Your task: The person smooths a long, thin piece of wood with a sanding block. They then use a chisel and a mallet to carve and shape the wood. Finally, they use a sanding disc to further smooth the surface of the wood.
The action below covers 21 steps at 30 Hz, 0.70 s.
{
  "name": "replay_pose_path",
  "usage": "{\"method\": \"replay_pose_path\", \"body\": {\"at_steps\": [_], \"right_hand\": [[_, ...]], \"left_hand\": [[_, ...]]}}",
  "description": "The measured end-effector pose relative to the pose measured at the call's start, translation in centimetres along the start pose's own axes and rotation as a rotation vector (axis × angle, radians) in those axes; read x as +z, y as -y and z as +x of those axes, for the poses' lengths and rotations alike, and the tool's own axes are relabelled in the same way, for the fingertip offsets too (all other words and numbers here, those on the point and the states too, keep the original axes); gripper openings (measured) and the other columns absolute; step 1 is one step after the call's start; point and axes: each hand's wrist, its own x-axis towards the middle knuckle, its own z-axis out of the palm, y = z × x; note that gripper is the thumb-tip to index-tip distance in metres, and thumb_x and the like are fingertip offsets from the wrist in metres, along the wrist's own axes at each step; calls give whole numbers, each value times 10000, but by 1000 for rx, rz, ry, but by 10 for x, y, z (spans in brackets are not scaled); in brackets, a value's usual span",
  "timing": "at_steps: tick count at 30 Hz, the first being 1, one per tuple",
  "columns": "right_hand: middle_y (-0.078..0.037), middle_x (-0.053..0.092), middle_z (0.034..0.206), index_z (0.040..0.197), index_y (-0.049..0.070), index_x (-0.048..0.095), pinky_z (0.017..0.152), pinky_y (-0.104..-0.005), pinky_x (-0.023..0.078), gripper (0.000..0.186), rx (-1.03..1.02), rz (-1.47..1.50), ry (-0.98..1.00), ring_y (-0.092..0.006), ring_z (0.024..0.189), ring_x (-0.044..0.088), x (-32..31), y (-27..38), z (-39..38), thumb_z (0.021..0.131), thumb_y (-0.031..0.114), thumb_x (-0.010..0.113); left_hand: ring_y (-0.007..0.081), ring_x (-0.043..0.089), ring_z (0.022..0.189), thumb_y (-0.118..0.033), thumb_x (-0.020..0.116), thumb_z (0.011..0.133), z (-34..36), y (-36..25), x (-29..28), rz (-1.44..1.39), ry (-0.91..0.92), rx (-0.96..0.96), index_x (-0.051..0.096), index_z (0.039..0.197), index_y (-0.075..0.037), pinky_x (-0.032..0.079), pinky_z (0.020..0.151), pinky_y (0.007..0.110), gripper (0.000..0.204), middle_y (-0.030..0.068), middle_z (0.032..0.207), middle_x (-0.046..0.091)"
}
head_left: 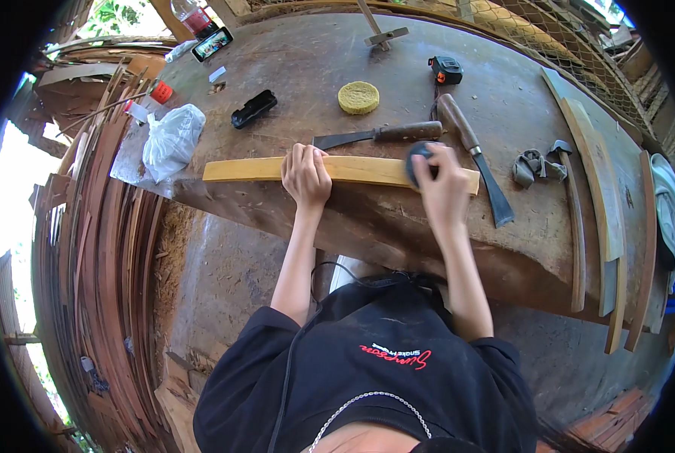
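A narrow, pale yellow wooden strip (pixel 239 169) lies along the near edge of the workbench (pixel 299 68). Toward its middle, my left hand (pixel 305 175) is closed over it, fingers bent across the top. Near the strip's right end, my right hand (pixel 444 181) grips a dark round pad-like object (pixel 417 157) against the wood; its exact kind I cannot make out. Just beyond the strip rests a wooden-handled blade tool (pixel 405 132). Right of my right hand lies a second one (pixel 464 128), its dark, wide-tipped blade pointing toward me.
A yellow round sponge-like disc (pixel 358 98), a black case-like object (pixel 253 109), a tape measure (pixel 445 70) and a wooden marking gauge (pixel 385 38) sit farther back. Left is a white plastic bag (pixel 172 140). Grey cloth (pixel 537 167) and long boards (pixel 596 174) occupy the right.
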Motion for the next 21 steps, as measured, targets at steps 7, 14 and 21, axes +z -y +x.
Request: {"method": "replay_pose_path", "body": {"at_steps": [7, 14, 21], "right_hand": [[-184, 592, 1180, 1091, 15, 548, 1047, -431, 358, 424, -224, 132, 131, -350, 1210, 500, 62, 58, -21, 849, 342, 665], [-99, 479, 1394, 1344, 99, 480, 1144, -479, 150, 465, -153, -461, 171, -239, 1360, 359, 18, 2, -22, 975, 375, 417], [-59, 450, 1428, 1375, 129, 460, 1146, -468, 148, 461, -121, -528, 189, -202, 1359, 362, 17, -3, -23, 973, 345, 385]], "left_hand": [[273, 532, 1019, -200, 443, 942, 6, -2, -18, -341, 140, -191, 637, 907, -71, 361, 919, 390, 236, 98, 1013, 580], [314, 483, 1201, -305, 565, 914, -4, -60, -25, -332, 185, 0, 573, 1151, -25, 339, 1036, 430, 367, 168, 1258, 532], [322, 555, 1130, -246, 642, 863, 9, -12, -29, -265, 160, -190, 616, 1057, -38, 410, 986, 408, 285, 157, 1188, 608]]}}
